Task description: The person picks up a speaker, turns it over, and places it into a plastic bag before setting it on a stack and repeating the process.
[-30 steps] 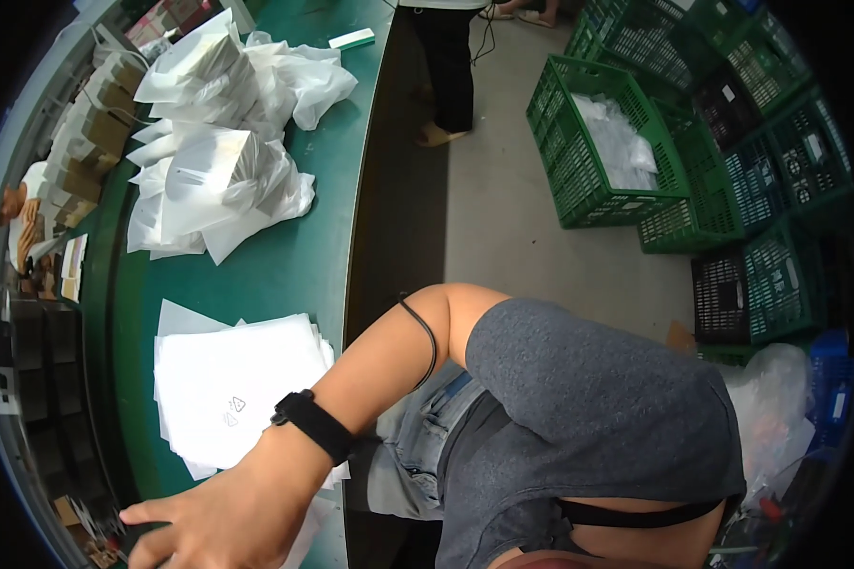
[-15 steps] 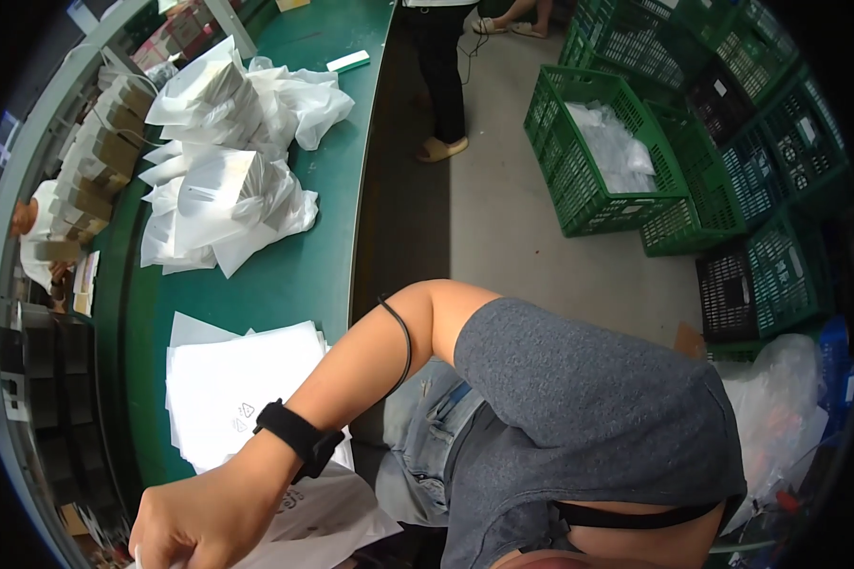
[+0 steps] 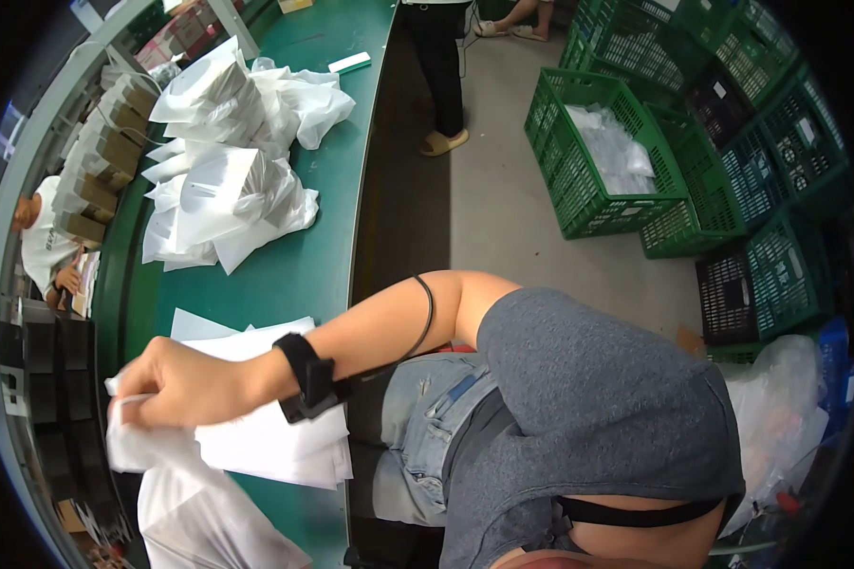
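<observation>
the one hand in view, which reads as the right hand (image 3: 176, 384) reaching across the body, has its grip clenched on the top of a white bag (image 3: 194, 493). the bag hangs from the fist at the near left end of the green desk (image 3: 294, 275), its lower part draping past the desk edge toward the bottom of the view. the left hand is out of sight.

the bag looks thin, soft and very light, like non-woven or film sheet. it crumples where the fingers bunch it and has no stiffness of its own, so it will sag and swing from whatever point is held. it is likely a bit slick, so a pinch on a single layer could slip; gathering the mouth or a corner in a full fist, as here, seems the safer hold. it does not look fragile, though it could crease or snag.

just beside the fist lies a flat stack of white sheets (image 3: 275, 441) on the desk. farther along sits a heap of white bags (image 3: 228, 190), and green crates (image 3: 598, 152) stand on the floor to the right.
</observation>
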Tool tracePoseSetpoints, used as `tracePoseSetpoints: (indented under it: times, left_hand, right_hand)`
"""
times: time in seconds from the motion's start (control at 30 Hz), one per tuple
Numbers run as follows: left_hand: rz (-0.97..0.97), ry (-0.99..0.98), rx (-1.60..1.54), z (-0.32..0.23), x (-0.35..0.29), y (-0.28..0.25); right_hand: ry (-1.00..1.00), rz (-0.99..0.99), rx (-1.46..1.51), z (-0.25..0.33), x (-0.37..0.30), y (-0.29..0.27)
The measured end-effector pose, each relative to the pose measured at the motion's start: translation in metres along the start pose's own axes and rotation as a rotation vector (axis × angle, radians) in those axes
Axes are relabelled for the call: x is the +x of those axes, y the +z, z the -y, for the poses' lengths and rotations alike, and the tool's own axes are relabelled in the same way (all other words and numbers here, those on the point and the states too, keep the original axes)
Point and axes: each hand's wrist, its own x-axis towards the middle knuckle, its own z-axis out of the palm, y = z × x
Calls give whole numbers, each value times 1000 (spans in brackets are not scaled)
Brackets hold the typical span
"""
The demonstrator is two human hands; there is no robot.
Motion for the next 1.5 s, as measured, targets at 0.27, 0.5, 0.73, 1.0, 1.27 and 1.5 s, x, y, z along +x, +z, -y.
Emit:
tracePoseSetpoints:
  times: [0.27, 0.5, 0.73, 1.0, 1.27, 1.5]
  left_hand:
    - [-85, 138, 663, -16, -11, -1]
    - [-287, 192, 881, -7, -26, -5]
    - [-477, 75, 434, 36, 15, -24]
    - [-632, 194, 245, 57, 7, -34]
    - [-573, 141, 197, 59, 2, -27]
    - [-621, -7, 116, 45, -2, -22]
  right_hand:
    - [445, 926, -306, -39, -55, -11]
    - [1234, 781, 517, -14, -79, -9]
    - [1086, 893, 310, -38, -99, -32]
    - [1056, 429, -120, -11, -24, -104]
    - [759, 151, -810, 41, 93, -214]
    - [-229, -60, -1638, 4, 72, -217]
